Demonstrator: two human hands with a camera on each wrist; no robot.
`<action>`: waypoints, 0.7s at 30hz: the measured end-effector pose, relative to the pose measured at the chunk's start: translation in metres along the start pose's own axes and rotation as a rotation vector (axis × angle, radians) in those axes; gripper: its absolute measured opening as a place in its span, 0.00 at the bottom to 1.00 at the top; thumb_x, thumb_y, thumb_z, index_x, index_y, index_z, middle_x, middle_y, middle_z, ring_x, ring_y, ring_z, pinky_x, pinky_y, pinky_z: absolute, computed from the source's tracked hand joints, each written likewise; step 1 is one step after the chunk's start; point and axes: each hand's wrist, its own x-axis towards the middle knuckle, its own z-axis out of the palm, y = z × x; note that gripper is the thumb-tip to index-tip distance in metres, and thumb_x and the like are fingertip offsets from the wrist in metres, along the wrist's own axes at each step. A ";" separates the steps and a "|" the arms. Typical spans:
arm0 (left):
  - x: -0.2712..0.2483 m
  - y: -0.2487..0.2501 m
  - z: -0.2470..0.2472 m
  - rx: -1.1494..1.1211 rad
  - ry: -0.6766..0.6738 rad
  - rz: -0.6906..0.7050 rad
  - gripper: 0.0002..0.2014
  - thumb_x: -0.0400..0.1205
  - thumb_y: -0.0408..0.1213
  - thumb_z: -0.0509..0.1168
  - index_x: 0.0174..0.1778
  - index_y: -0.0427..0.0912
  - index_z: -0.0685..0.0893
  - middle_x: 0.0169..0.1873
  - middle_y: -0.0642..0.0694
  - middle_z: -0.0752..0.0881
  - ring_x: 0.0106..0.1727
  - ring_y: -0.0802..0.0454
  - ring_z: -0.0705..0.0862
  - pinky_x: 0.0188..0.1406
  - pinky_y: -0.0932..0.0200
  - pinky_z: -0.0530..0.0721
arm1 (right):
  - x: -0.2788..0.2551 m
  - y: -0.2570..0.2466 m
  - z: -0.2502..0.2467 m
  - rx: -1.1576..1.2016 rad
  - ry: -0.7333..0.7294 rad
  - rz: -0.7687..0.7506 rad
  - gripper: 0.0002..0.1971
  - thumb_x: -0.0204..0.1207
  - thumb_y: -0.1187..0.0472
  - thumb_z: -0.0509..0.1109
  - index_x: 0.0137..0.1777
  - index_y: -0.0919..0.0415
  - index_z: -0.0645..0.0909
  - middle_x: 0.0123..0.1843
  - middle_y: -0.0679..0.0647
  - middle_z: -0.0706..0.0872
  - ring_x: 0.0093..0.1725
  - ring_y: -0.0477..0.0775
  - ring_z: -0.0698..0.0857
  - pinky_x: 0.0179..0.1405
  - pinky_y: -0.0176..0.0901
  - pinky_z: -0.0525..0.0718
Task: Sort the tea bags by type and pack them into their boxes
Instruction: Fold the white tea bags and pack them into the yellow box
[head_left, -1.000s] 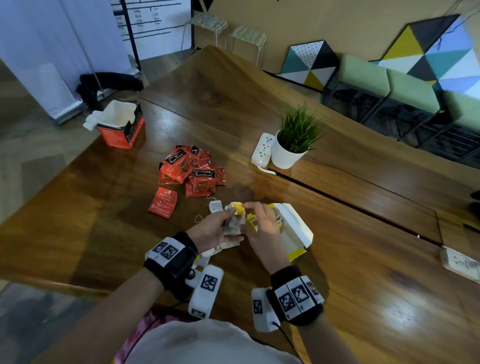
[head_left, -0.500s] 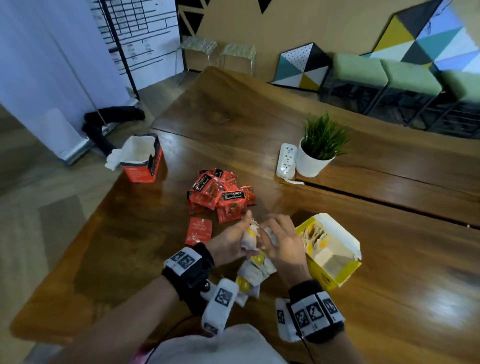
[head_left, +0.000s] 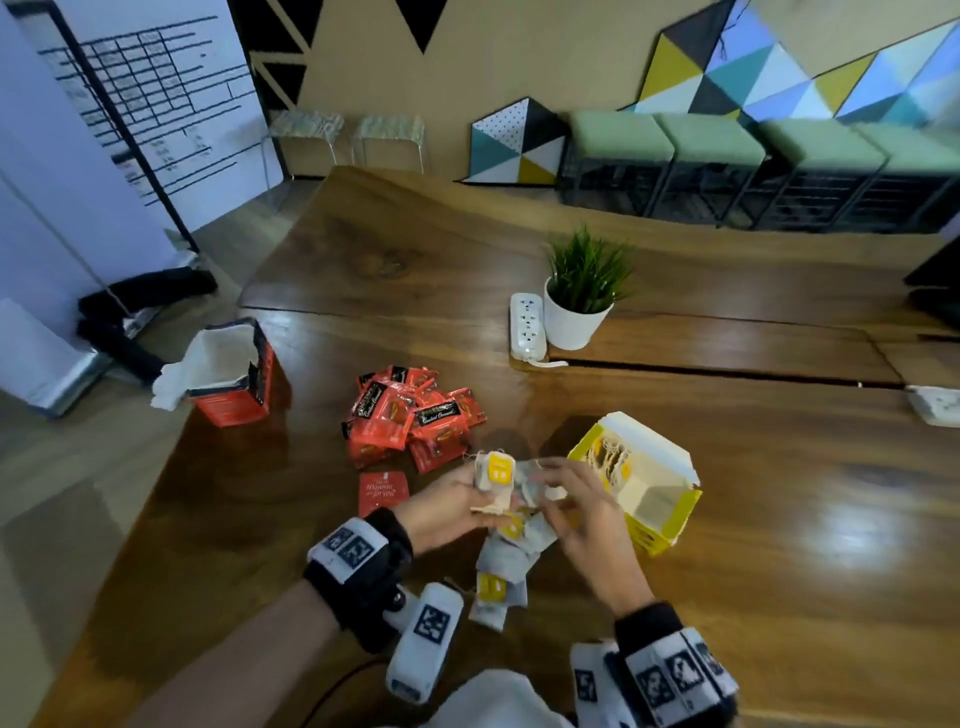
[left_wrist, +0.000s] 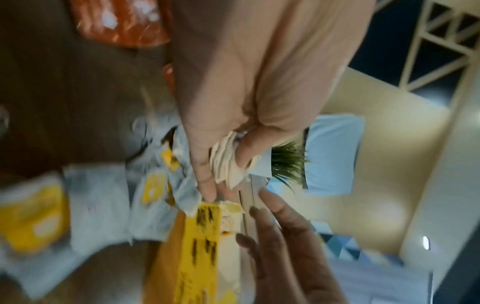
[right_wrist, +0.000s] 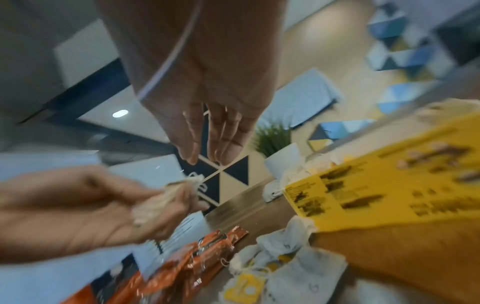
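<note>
Several yellow-tagged tea bags (head_left: 495, 480) pinched as a neat stack in the left hand (head_left: 441, 512), likely squared for slotting into the open yellow box (head_left: 657, 512) just beside. Right hand (head_left: 582, 512) slack-fingered, gripping nothing. More loose on the bench (head_left: 779, 571).

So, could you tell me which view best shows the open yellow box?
The head view: the yellow box shows whole, lid open, with tea bags inside. Both wrist views catch only a blurred printed side.

Yellow box (head_left: 662, 525), red sachets (head_left: 410, 421), brown table (head_left: 779, 519)
</note>
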 end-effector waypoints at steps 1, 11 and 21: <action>-0.003 0.000 -0.006 0.112 -0.015 -0.006 0.23 0.83 0.17 0.49 0.73 0.38 0.65 0.65 0.34 0.76 0.61 0.43 0.79 0.61 0.45 0.79 | -0.004 -0.007 -0.001 0.084 -0.029 0.090 0.15 0.75 0.62 0.71 0.59 0.47 0.76 0.59 0.42 0.78 0.52 0.38 0.80 0.50 0.32 0.82; 0.015 -0.013 0.016 1.130 -0.085 0.090 0.50 0.84 0.34 0.59 0.63 0.61 0.14 0.64 0.30 0.80 0.39 0.38 0.82 0.41 0.62 0.80 | 0.011 0.013 -0.020 -0.101 -0.353 0.079 0.20 0.73 0.60 0.74 0.64 0.57 0.77 0.48 0.46 0.83 0.36 0.36 0.76 0.35 0.21 0.70; 0.051 -0.011 0.072 0.999 0.170 0.254 0.45 0.82 0.35 0.64 0.81 0.45 0.35 0.67 0.40 0.79 0.68 0.47 0.78 0.71 0.52 0.74 | 0.024 0.060 -0.099 -0.221 -0.139 0.109 0.11 0.69 0.66 0.74 0.48 0.51 0.82 0.44 0.50 0.89 0.40 0.58 0.85 0.37 0.48 0.85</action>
